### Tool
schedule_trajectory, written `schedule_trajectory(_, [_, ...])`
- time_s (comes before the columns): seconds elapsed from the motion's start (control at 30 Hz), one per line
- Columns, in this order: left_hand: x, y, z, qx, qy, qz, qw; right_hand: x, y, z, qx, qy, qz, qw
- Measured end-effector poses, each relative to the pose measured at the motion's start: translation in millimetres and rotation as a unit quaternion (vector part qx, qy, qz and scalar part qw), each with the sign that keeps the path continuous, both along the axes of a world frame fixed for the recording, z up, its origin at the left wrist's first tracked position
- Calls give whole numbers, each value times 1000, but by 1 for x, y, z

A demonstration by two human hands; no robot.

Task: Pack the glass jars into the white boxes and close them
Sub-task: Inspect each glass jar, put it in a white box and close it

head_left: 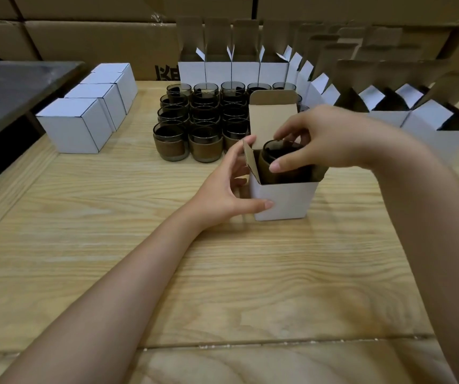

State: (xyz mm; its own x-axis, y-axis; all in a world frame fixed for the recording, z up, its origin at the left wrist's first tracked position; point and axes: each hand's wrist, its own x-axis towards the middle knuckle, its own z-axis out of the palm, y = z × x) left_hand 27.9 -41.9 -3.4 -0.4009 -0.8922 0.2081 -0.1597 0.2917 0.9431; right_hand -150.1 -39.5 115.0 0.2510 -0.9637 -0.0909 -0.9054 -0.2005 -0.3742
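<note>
The left hand (231,187) grips the left side of an open white cardboard box (283,200) on the pale wooden table (167,273), while the right hand (314,139) pinches the rim of a dark glass jar (278,153) partly inside it. Just beyond stand more brown-banded jars (195,120), with closed white boxes (75,126) to their left. Farthest, open-flapped white boxes (231,70) line the back and right.

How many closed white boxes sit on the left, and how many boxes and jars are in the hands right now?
Closed white boxes: 4
Open white box, held by the left hand: 1
Glass jar, gripped by the right hand: 1
Total: 6
The loose jars and open boxes behind are partly hidden; not counted.
</note>
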Motion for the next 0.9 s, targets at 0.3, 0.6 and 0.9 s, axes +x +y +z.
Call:
schedule_trajectory(0.3, [0, -1, -2, -12, -14, 2, 1000, 23, 2, -11, -9, 130, -40, 991])
schedule_trajectory(0.6, [1, -1, -2, -16, -21, 7, 1000, 22, 5, -6, 49, 108, 23, 993])
schedule_trajectory(0.9, [1, 0, 0, -8, -17, 0, 1000, -6, 8, -55, -282, -495, -127, 812])
